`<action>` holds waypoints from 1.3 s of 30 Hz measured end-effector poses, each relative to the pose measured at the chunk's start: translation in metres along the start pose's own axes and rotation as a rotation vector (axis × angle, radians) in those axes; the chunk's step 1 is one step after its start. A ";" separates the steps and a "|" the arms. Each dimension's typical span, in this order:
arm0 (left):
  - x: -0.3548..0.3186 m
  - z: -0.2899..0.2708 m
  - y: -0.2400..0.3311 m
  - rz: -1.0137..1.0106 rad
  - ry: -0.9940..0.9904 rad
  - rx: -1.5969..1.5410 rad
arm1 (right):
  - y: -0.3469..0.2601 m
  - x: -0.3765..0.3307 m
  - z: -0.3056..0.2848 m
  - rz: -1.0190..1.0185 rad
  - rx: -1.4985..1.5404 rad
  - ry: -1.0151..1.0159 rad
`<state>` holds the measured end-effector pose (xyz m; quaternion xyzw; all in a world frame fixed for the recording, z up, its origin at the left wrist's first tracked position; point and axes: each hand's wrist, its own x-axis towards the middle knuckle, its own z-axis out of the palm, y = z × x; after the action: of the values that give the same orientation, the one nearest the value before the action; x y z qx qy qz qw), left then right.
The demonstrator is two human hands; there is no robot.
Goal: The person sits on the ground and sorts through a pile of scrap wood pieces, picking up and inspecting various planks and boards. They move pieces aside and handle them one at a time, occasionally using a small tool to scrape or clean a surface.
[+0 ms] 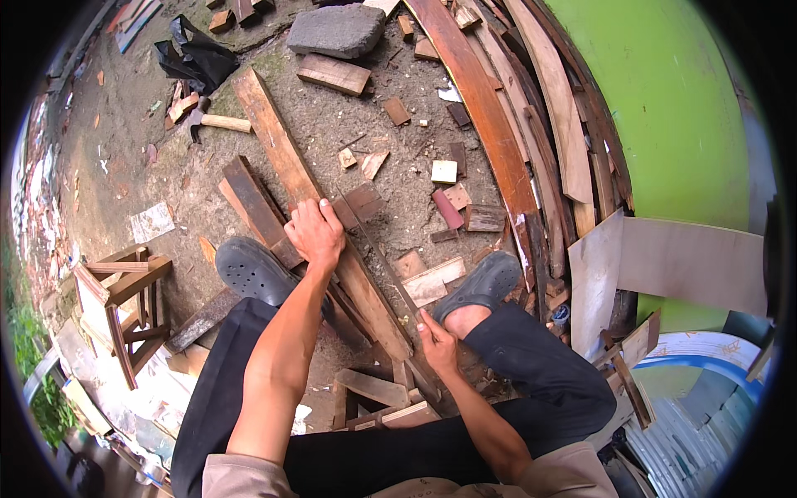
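A long brown wooden plank [278,137] slants from the upper left down between my knees. My left hand [315,235] is closed over its middle, thumb and fingers gripping the edges. Along the plank's right side runs a long thin blade [380,259], seen nearly edge-on, which looks like a handsaw. My right hand [437,344] is closed around its near end, hiding the handle. Whether the blade touches the plank I cannot tell. A dark wood block [362,203] lies crosswise under the plank, and darker boards [253,199] lie to its left.
My clogs [259,270] stand either side of the plank. A claw hammer [224,123], black plastic bag [195,54] and grey stone block [336,31] lie farther off. Long boards [473,91] line the right beside a green wall [656,108]; a small wooden frame [124,290] stands left.
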<state>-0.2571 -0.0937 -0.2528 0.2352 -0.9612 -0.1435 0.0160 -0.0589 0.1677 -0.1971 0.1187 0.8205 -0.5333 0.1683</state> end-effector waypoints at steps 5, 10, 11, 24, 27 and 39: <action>0.004 0.000 -0.002 0.025 0.016 -0.005 | -0.076 0.092 0.040 0.139 0.109 -0.079; 0.003 -0.004 -0.001 -0.002 -0.035 0.011 | -0.010 0.021 0.013 0.094 0.093 -0.030; 0.003 -0.003 0.001 -0.015 -0.046 0.020 | 0.003 0.011 0.006 0.075 0.098 -0.024; -0.002 -0.005 -0.002 0.002 -0.044 -0.020 | -0.011 0.018 0.015 0.016 0.045 -0.001; 0.001 0.002 -0.004 0.024 0.009 -0.025 | -0.040 0.040 0.024 0.184 0.094 -0.068; 0.000 0.000 -0.001 0.016 -0.009 -0.020 | -0.019 0.036 0.015 0.091 0.023 -0.048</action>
<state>-0.2568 -0.0950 -0.2531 0.2267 -0.9616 -0.1541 0.0149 -0.0968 0.1469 -0.2017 0.1449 0.8039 -0.5370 0.2108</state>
